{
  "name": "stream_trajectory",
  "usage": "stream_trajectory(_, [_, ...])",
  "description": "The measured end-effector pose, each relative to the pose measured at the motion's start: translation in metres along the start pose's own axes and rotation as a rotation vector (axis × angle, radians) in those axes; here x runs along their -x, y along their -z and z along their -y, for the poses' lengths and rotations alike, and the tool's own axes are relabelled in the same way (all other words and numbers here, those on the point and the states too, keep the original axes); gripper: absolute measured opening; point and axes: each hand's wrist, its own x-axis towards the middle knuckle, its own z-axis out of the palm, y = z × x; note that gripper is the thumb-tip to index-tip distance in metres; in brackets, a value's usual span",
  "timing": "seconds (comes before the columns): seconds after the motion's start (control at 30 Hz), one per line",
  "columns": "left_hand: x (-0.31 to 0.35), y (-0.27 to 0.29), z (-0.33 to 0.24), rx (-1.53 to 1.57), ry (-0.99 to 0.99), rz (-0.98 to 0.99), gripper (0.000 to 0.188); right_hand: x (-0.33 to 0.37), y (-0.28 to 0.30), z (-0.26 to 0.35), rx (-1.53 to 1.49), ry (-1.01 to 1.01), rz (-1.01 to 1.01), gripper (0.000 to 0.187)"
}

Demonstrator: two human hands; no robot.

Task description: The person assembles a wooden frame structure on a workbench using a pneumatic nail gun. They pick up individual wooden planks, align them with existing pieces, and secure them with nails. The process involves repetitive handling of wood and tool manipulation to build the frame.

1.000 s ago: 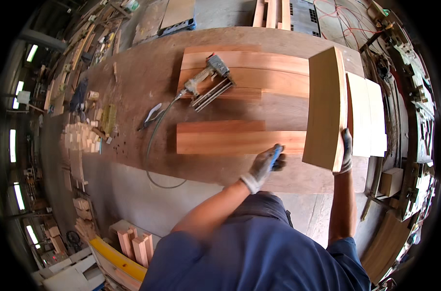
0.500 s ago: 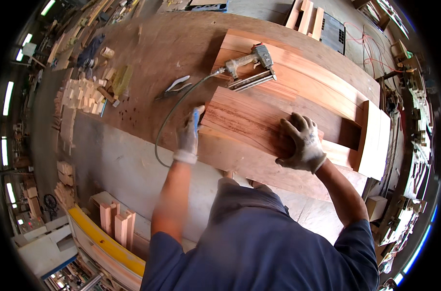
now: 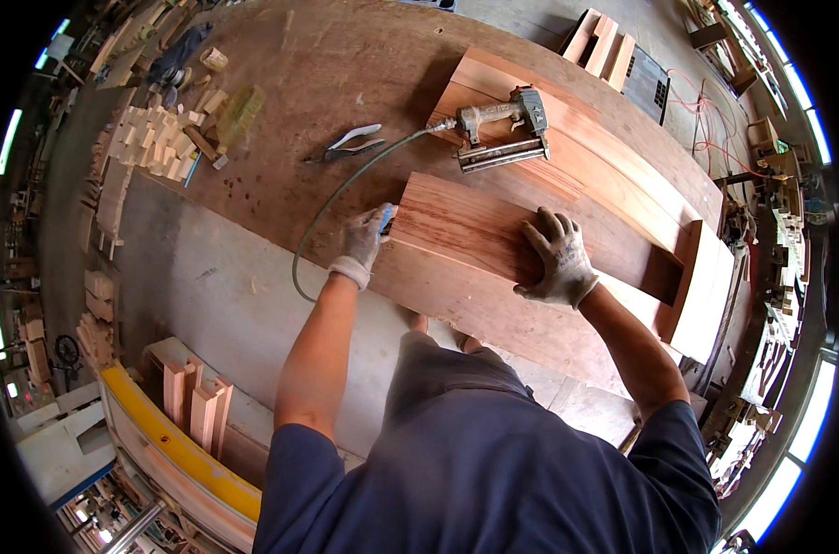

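Note:
My left hand [image 3: 359, 245], in a pale work glove, is closed round a small blue object [image 3: 385, 218] at the left end of a reddish-brown wooden board [image 3: 456, 217]; its kind cannot be made out. My right hand [image 3: 560, 258], gloved too, lies with fingers spread on the board's top near its right part. Just beyond the board, a nail gun [image 3: 507, 125] rests on longer wooden boards [image 3: 576, 138], its air hose [image 3: 341, 189] curving toward me. Pliers [image 3: 350, 143] lie to the left on the worktable [image 3: 281, 157].
Small wood blocks [image 3: 166, 148] are heaped on the table's left. A pale crosspiece [image 3: 706, 286] stands at the right end of the long boards. Upright wood strips [image 3: 198, 402] stand lower left beside a yellow-edged machine [image 3: 175, 443]. More strips [image 3: 604, 48] lie at the far right.
My left hand has tilted inward against the board's left end, still with the blue object. The right hand stays on the board. The whole view has turned slightly.

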Motion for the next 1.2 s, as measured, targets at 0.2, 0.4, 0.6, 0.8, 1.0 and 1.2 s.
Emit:
stream_trajectory(0.2, [-0.007,-0.002,0.000,-0.299,-0.056,-0.049,0.037,-0.002,-0.011,0.001,0.031,-0.030,0.015,0.115])
stream_trajectory(0.4, [-0.008,-0.004,0.000,-0.203,0.129,-0.037,0.034,-0.002,-0.025,-0.001,0.002,-0.043,0.013,0.115])
stream_trajectory(0.6, [-0.014,-0.004,-0.002,-0.301,0.100,-0.020,0.033,0.011,-0.024,-0.002,0.050,-0.095,0.007,0.114])
stream_trajectory(0.8, [-0.020,0.002,0.006,-0.278,0.090,-0.016,0.045,0.099,-0.024,-0.021,-0.027,-0.484,0.030,0.124])
stream_trajectory(1.0, [-0.006,-0.006,0.007,-0.772,-0.423,0.154,0.084,0.113,-0.065,-0.024,-0.102,-0.411,-0.070,0.116])
stream_trajectory(1.2, [0.016,-0.014,0.001,-1.199,-0.568,0.142,0.106,0.108,-0.093,-0.024,0.013,-0.383,-0.141,0.099])
